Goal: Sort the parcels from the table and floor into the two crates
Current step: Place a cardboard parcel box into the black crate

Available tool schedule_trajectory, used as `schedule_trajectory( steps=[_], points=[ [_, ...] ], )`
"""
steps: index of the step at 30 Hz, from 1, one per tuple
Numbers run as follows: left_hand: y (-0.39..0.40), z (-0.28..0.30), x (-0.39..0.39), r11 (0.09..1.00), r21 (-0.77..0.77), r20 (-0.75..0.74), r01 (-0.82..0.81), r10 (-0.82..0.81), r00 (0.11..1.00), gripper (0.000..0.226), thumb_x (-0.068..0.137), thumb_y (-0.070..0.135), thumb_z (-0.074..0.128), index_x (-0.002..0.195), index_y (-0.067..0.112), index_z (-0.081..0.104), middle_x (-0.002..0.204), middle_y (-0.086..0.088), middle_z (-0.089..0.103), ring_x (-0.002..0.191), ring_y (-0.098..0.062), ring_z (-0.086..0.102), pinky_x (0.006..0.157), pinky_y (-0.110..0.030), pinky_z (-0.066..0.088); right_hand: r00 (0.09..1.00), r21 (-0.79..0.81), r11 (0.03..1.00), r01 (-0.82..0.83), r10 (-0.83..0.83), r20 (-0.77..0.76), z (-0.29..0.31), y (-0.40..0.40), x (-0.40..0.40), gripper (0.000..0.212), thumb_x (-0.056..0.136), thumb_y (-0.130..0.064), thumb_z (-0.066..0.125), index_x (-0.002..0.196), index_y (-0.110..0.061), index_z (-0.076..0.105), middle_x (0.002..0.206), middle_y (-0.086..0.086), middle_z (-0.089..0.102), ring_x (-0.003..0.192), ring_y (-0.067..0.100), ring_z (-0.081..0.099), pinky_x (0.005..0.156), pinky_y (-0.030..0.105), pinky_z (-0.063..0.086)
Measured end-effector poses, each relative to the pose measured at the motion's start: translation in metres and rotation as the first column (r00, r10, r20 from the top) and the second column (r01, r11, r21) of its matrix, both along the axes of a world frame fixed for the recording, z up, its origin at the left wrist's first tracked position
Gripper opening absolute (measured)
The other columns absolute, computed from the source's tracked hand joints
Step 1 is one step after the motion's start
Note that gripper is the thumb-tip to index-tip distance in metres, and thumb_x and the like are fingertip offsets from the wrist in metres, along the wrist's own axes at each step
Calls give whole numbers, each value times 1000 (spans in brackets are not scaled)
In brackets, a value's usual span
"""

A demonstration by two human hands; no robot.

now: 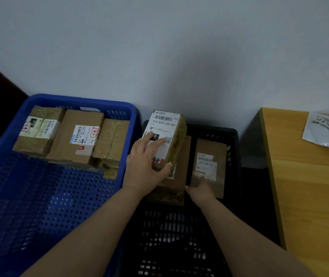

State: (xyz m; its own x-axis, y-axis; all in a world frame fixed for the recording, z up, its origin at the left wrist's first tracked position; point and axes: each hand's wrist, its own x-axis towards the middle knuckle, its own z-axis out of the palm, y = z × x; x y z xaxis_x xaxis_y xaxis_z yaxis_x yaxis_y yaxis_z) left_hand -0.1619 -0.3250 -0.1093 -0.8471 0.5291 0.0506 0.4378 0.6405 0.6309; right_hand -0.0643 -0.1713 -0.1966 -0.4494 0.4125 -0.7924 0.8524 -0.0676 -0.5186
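Three parcels (75, 136) fill the blue crate's (9, 140) far end. Our left hand (146, 162) grips a labelled parcel (165, 136) over the black crate (233, 148); our right hand (200, 189) touches another parcel (209, 164) inside, its grip unclear.

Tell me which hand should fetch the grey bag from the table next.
Right. The right hand only rests by a box in the black crate, beside the table holding the bag. The left hand holds the labelled box.

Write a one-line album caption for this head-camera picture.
Left hand sets a labelled parcel onto boxes in the black crate; blue crate beside it.
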Motion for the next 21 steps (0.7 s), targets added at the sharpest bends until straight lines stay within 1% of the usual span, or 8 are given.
schedule_trajectory(
  steps=[3,7,9,11,14,17,19,21],
  points=[
    [9,-14,10,996,-80,-22,40,-42,999,67,78,41,71,139,28,47,153,0,29,139,-26,28,102,-57,39,1000,-53,998,-25,25,13,-3,13,17,43,95,-10,57,137,-8,47,132,7,53,124,27,48,100,27,37],
    [13,-38,18,947,-318,9,42,-41,999,75,81,49,65,146,35,32,159,4,13,145,-30,11,107,-58,33,998,39,998,-39,41,-45,-3,17,28,36,95,-12,55,132,-11,53,110,4,56,107,23,52,90,25,39],
    [17,-42,15,931,-364,11,26,-24,1000,77,81,48,65,148,37,27,160,5,9,145,-31,6,107,-58,30,997,62,997,-38,42,-70,-1,16,25,37,95,-14,55,132,-10,53,106,2,54,103,21,53,88,24,41],
    [22,-38,9,935,-356,37,10,3,999,77,80,45,68,146,36,29,159,5,11,145,-31,7,107,-59,31,994,61,998,-22,29,-101,2,15,19,34,95,-15,56,128,-11,54,111,1,55,99,17,50,86,22,39],
    [25,-29,2,966,-257,96,-24,51,994,76,79,41,71,145,31,34,157,4,17,144,-29,12,109,-57,30,988,60,998,-3,12,-154,9,13,12,41,95,-20,59,134,-11,50,134,8,54,115,22,53,89,21,38],
    [29,-24,3,994,11,182,-106,102,978,71,83,33,70,145,22,37,152,2,28,138,-22,27,109,-39,36,977,44,999,31,-21,-211,15,15,6,52,97,-33,56,142,-11,44,141,8,49,127,23,47,94,22,34],
    [37,-20,8,972,188,296,-142,82,952,65,86,27,67,143,20,36,140,7,33,129,-15,38,93,-13,45,957,-11,993,117,-116,-265,23,17,2,48,98,-38,51,140,-13,47,137,6,52,123,20,50,93,26,37],
    [46,-18,13,946,271,395,-176,58,917,63,89,27,65,144,21,34,135,9,33,123,-11,42,79,-2,44,915,-125,964,236,-264,-305,30,20,1,43,101,-42,43,134,-17,52,132,5,57,119,20,54,94,31,44]
  ],
)
